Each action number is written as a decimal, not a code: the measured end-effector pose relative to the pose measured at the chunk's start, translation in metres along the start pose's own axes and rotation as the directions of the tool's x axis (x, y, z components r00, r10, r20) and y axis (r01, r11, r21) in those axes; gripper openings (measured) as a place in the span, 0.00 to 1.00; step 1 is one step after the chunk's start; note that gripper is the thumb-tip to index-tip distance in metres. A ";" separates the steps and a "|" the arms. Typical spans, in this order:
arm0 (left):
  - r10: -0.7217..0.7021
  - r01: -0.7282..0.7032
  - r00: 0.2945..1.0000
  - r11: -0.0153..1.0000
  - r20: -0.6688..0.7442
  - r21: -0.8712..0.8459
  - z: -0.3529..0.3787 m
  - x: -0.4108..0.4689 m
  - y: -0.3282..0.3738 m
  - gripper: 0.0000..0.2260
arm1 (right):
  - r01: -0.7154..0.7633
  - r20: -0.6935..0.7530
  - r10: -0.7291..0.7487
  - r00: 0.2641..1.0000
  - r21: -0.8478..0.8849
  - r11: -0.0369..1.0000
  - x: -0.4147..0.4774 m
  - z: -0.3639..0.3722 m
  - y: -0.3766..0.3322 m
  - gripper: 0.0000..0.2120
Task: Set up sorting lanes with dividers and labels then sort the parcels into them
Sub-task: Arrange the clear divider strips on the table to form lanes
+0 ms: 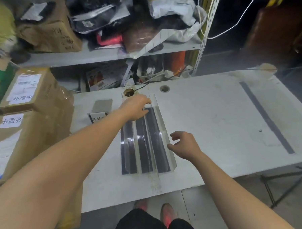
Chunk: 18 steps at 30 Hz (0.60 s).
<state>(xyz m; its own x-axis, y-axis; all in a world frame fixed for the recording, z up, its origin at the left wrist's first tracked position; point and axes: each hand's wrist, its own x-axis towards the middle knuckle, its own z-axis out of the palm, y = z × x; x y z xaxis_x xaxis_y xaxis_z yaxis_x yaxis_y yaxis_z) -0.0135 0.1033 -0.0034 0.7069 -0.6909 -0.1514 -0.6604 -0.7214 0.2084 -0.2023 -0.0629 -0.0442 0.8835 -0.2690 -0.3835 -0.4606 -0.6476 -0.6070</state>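
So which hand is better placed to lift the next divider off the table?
Left, probably. The left hand grips the far end of the dividers, while the right hand hovers open beside their right edge, holding nothing.

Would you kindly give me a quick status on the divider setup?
Left hand holds far end of dividers. Right hand open beside them. Dividers bunched together, label stand to their left. Nothing blocking.

A: Where are the dividers (145, 142)?
B: Mid-bench (207, 120), side by side, running front to back. Label stand (98, 117) near their left.
A: Parcels?
B: Boxes (33, 108) stacked left of the bench. Shelf (97, 56) behind it, bags (173, 7) on it.
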 end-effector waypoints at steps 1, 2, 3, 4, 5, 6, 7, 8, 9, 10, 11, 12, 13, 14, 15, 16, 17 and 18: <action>0.028 -0.028 1.000 1.000 0.002 -0.008 0.000 0.009 -0.002 0.20 | -0.017 0.004 0.017 1.000 0.014 1.000 0.001 0.003 -0.001 0.22; 0.055 -0.055 0.998 0.998 0.001 -0.013 0.000 0.017 -0.004 0.21 | -0.034 0.005 0.034 0.999 0.030 0.999 0.001 0.006 -0.001 0.20; 0.086 -0.086 0.996 0.996 0.000 -0.003 -0.001 0.026 -0.005 0.20 | -0.056 0.002 0.056 0.998 0.044 0.997 0.003 0.008 -0.002 0.19; 0.122 -0.122 0.992 0.992 0.008 0.020 -0.002 0.034 -0.008 0.19 | -0.077 -0.005 0.077 0.997 0.056 0.995 0.004 0.009 -0.002 0.19; 0.155 -0.156 0.987 0.987 0.031 0.038 -0.001 0.042 -0.011 0.18 | -0.097 -0.011 0.098 0.995 0.066 0.993 0.005 0.011 -0.003 0.18; 0.183 -0.186 0.981 0.981 0.059 0.047 0.000 0.048 -0.015 0.18 | -0.111 -0.017 0.113 0.994 0.074 0.991 0.005 0.012 -0.005 0.17; 0.205 -0.211 0.975 0.976 0.089 0.055 0.002 0.054 -0.019 0.17 | -0.122 -0.023 0.124 0.992 0.081 0.989 0.005 0.014 -0.007 0.16; 0.223 -0.232 0.967 0.970 0.121 0.067 0.004 0.059 -0.023 0.17 | -0.127 -0.034 0.130 0.991 0.088 0.988 0.005 0.015 -0.009 0.15; 0.243 -0.256 0.959 0.963 0.146 0.080 0.005 0.063 -0.025 0.15 | -0.131 -0.046 0.136 0.990 0.097 0.987 0.004 0.017 -0.011 0.14; 0.264 -0.281 0.951 0.955 0.159 0.092 0.007 0.068 -0.027 0.14 | -0.134 -0.056 0.140 0.989 0.109 0.985 0.003 0.018 -0.013 0.13; 0.286 -0.304 0.945 0.947 0.161 0.104 0.009 0.072 -0.028 0.13 | -0.139 -0.063 0.148 0.987 0.121 0.983 0.003 0.020 -0.014 0.13; 0.301 -0.322 0.939 0.940 0.166 0.117 0.010 0.076 -0.028 0.11 | -0.144 -0.067 0.154 0.986 0.129 0.981 0.002 0.021 -0.014 0.13; 0.314 -0.338 0.933 0.932 0.175 0.130 0.011 0.080 -0.028 0.10 | -0.152 -0.070 0.162 0.984 0.128 0.980 0.002 0.022 -0.014 0.14; 0.329 -0.356 0.926 0.925 0.187 0.132 0.012 0.083 -0.027 0.09 | -0.158 -0.074 0.167 0.983 0.121 0.980 0.002 0.023 -0.013 0.14; 0.346 -0.373 0.917 0.920 0.197 0.122 0.015 0.086 -0.028 0.08 | -0.164 -0.080 0.174 0.982 0.114 0.980 0.002 0.024 -0.011 0.15; 0.362 -0.388 0.909 0.916 0.205 0.101 0.017 0.089 -0.028 0.07 | -0.170 -0.088 0.180 0.980 0.108 0.980 0.002 0.024 -0.010 0.16; 0.375 -0.397 0.904 0.914 0.203 0.080 0.019 0.091 -0.029 0.05 | -0.175 -0.097 0.185 0.978 0.103 0.979 0.003 0.024 -0.009 0.17; 0.379 -0.397 0.904 0.916 0.200 0.062 0.020 0.093 -0.030 0.04 | -0.176 -0.106 0.186 0.977 0.098 0.980 0.003 0.024 -0.008 0.17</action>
<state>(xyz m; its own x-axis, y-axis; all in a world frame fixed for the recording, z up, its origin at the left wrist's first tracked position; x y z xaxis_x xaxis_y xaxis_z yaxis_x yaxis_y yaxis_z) 0.0670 0.0595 -0.0434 0.3380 -0.9071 -0.2509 -0.9012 -0.3888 0.1914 -0.1983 -0.0415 -0.0573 0.7865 -0.4583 -0.4140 -0.6148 -0.5171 -0.5955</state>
